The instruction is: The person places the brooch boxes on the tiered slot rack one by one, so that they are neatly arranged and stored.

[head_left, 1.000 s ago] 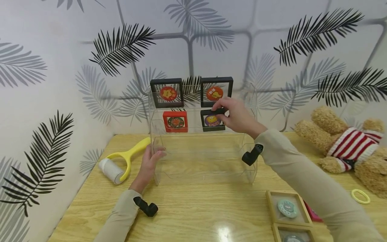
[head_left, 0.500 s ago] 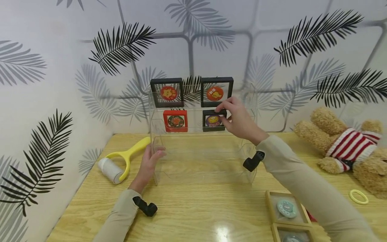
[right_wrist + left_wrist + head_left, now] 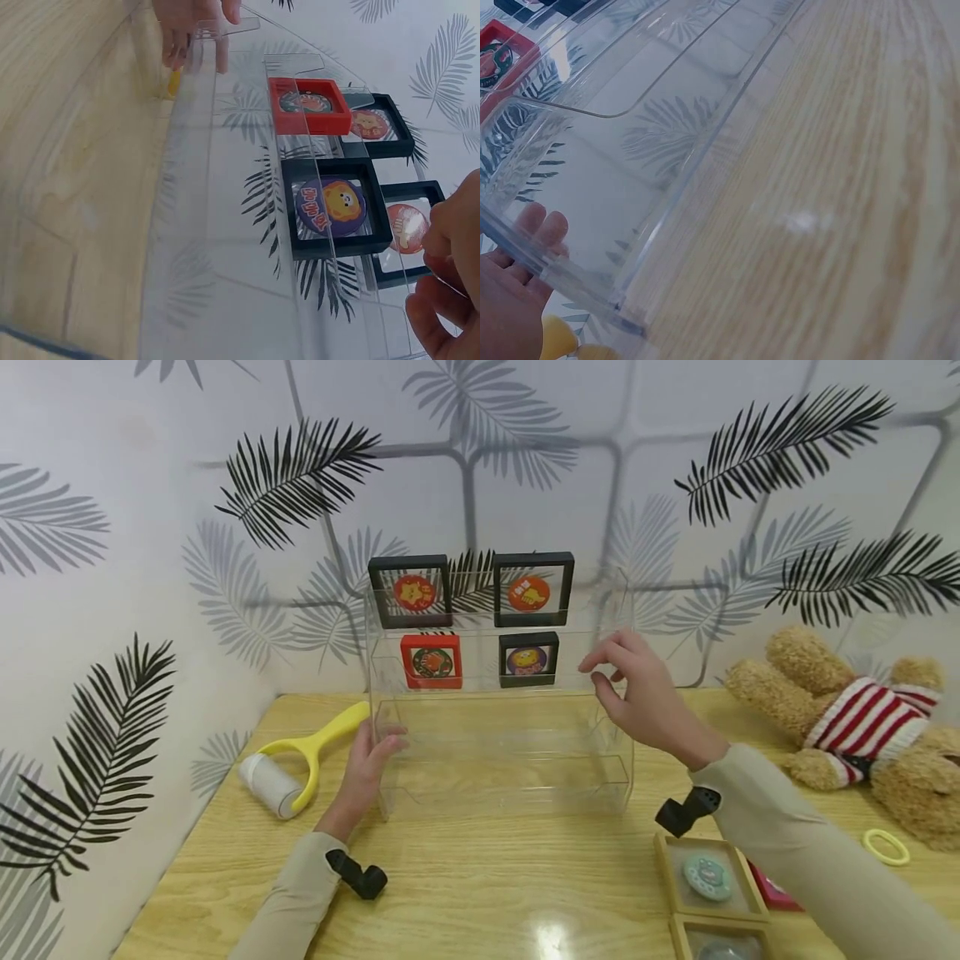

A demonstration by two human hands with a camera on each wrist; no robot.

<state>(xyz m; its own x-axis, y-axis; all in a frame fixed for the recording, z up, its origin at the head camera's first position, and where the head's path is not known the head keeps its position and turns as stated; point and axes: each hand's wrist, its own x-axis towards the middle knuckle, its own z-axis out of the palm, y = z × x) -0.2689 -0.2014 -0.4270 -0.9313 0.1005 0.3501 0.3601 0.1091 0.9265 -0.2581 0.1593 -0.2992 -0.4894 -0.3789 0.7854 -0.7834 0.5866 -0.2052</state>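
Note:
A clear tiered display rack (image 3: 504, 795) stands on the wooden table. My left hand (image 3: 365, 770) grips its left side panel, fingers and thumb to either side of the edge. Two black frames with red badges, the left frame (image 3: 415, 593) and the right frame (image 3: 529, 594), stand on the top tier. One tier lower are a red frame (image 3: 432, 663) and a smaller black frame (image 3: 528, 661) with a purple badge. My right hand (image 3: 647, 700) hovers right of that black frame, apart from it, fingers loosely bent and holding nothing.
A yellow-handled lint roller (image 3: 276, 783) lies left of the rack. Wooden frames (image 3: 712, 917) with badges lie at the front right, a pink-red frame (image 3: 776, 893) beside them. Further right are a yellow ring (image 3: 886, 847) and a teddy bear (image 3: 873, 722). A leaf-patterned wall stands behind.
My right hand has let go of the black frame with the purple badge and moved right. That frame shifted slightly right, then stayed standing on its tier. My left hand keeps its grip.

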